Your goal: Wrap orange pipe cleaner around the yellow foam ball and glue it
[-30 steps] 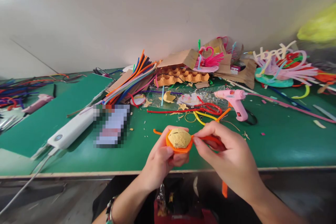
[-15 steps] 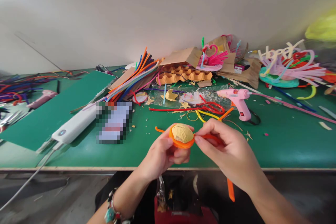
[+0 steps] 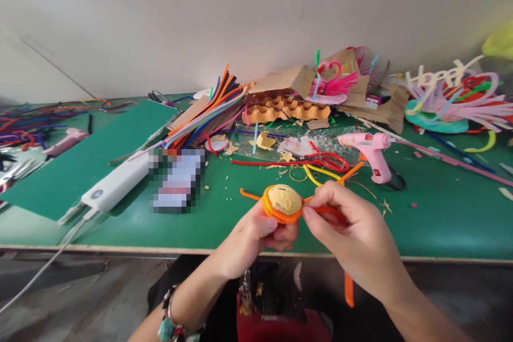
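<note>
My left hand (image 3: 256,235) is closed round a small yellow egg-carton cup (image 3: 285,201) ringed with orange pipe cleaner, held just above the green table's (image 3: 441,224) front edge. One short orange end pokes out to the left of the cup. My right hand (image 3: 352,230) pinches the same orange pipe cleaner (image 3: 328,209) right beside the cup. The long free end hangs down below my right hand past the table edge.
A pink glue gun (image 3: 371,148) lies behind my right hand. Red-handled scissors (image 3: 320,161), yellow and orange pipe cleaner scraps and cardboard crumbs lie just behind the cup. An egg carton (image 3: 286,108), a pipe cleaner bundle (image 3: 204,117) and a white power bank (image 3: 116,184) sit further back and left.
The orange pipe cleaner now sits a little more tightly round the cup. Both hands have stayed close together at the table's front edge, while my head has tilted slightly.
</note>
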Tool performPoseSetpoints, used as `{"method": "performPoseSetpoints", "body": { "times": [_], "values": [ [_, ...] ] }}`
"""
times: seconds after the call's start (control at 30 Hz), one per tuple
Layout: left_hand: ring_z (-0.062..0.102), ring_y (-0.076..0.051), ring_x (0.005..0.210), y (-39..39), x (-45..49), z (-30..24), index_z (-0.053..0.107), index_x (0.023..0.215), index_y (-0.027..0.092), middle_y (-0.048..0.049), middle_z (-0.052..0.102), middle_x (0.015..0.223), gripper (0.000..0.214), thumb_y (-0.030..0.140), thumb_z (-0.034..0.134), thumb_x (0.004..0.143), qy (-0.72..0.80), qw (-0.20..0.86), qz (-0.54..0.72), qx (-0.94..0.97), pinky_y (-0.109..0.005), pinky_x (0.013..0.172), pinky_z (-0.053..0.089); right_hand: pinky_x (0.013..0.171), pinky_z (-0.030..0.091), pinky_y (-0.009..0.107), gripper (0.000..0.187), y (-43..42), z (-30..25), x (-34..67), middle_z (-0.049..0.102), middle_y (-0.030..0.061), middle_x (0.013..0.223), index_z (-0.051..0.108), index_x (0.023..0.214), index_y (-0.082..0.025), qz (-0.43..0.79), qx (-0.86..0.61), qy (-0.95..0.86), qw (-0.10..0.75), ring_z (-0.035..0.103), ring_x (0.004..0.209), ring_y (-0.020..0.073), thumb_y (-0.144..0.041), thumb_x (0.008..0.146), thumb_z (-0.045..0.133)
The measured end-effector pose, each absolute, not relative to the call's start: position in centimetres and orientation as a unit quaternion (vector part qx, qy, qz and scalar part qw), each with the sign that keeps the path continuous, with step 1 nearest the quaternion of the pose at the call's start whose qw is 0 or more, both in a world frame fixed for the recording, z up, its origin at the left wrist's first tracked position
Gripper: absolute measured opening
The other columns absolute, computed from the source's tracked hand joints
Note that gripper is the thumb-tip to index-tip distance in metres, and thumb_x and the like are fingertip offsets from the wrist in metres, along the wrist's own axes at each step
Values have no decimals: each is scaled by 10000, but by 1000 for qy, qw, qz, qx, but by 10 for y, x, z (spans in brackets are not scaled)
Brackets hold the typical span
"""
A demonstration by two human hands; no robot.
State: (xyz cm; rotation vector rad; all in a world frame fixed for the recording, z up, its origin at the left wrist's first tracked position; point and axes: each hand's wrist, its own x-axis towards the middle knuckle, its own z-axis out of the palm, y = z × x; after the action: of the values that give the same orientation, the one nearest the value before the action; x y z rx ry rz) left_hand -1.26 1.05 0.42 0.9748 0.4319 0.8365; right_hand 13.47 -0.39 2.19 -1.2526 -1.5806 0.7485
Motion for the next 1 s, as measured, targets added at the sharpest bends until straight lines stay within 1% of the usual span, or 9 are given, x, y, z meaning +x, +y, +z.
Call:
{"method": "performPoseSetpoints", "body": {
  "times": [0.17, 0.3, 0.47, 0.6, 0.83, 1.0],
  "values": [
    [209, -75, 483, 9, -15, 1, 403, 650, 199, 72, 276, 548, 224, 371, 496, 759, 202, 764, 395, 468, -268, 476, 158, 402, 337, 169, 169, -7, 19, 133, 475, -49, 539, 505, 619, -199, 322, -498, -646, 481, 415, 457, 65, -248, 770, 561],
    [200, -76, 483, 8, -16, 2, 384, 593, 198, 66, 269, 535, 280, 387, 476, 779, 211, 754, 384, 490, -268, 471, 139, 392, 324, 156, 167, -8, 20, 133, 453, -60, 525, 500, 619, -200, 331, -487, -647, 485, 406, 446, 58, -235, 769, 565],
    [194, -73, 465, 8, -16, 2, 403, 626, 196, 72, 282, 522, 262, 392, 474, 785, 205, 746, 396, 494, -260, 457, 147, 399, 332, 165, 158, -8, 20, 133, 455, -54, 534, 500, 631, -200, 331, -480, -653, 484, 420, 453, 65, -231, 775, 556],
    [197, -69, 452, 8, -14, 2, 411, 634, 195, 77, 292, 505, 209, 342, 470, 770, 220, 741, 406, 487, -258, 449, 157, 401, 338, 165, 161, -8, 20, 131, 456, -53, 530, 494, 623, -199, 325, -481, -657, 481, 423, 454, 66, -222, 770, 555],
    [176, -58, 424, 7, -10, 0, 365, 552, 198, 84, 256, 464, 208, 282, 435, 729, 223, 745, 430, 458, -249, 426, 142, 399, 331, 144, 157, -8, 22, 131, 460, -66, 528, 494, 620, -194, 316, -469, -668, 483, 413, 447, 47, -183, 765, 554],
    [160, -50, 409, 6, -7, -2, 352, 514, 198, 91, 232, 448, 241, 277, 428, 728, 225, 745, 447, 442, -241, 414, 134, 365, 276, 145, 164, -6, 23, 129, 423, -80, 510, 491, 609, -193, 299, -465, -676, 487, 356, 417, 35, -156, 755, 556]
  ]
}}
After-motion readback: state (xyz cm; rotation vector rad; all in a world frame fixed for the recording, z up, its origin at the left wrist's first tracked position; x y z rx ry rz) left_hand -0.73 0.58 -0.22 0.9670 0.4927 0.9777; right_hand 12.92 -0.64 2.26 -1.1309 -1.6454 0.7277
